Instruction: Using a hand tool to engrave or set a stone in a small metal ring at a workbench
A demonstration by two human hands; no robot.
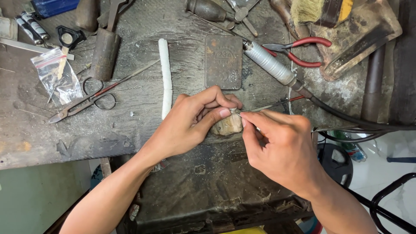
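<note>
The right hand (284, 149), nearest the lens, is closed in a pinch around a thin metal tool (271, 105) whose slim shaft runs up and to the right from the fingertips, while its near end is hidden under the fingers. Its tip meets a small silvery piece (233, 111), too small to tell apart clearly, which sits at the front middle of the bench, pinched between the thumb and forefinger of the left hand (190, 121). The other left fingers curl shut around the top of a worn wooden peg (227, 125) that juts from the bench edge just under the piece. Both hands touch at the fingertips over this peg. Around them spreads the scarred, dusty workbench (130, 125). Just left of the left hand lies a white rod (165, 78), upright in the view. Behind the hands rests a dark rectangular metal plate (223, 61), and beside it to the right a ribbed grey rotary handpiece (269, 63) lies at a slant, its black cable (346, 119) trailing off to the right. Red-handled pliers (299, 51) sit just beyond the handpiece. Farther left lie long scissors (84, 100) and a small clear plastic bag (57, 74), well apart from the hands.
</note>
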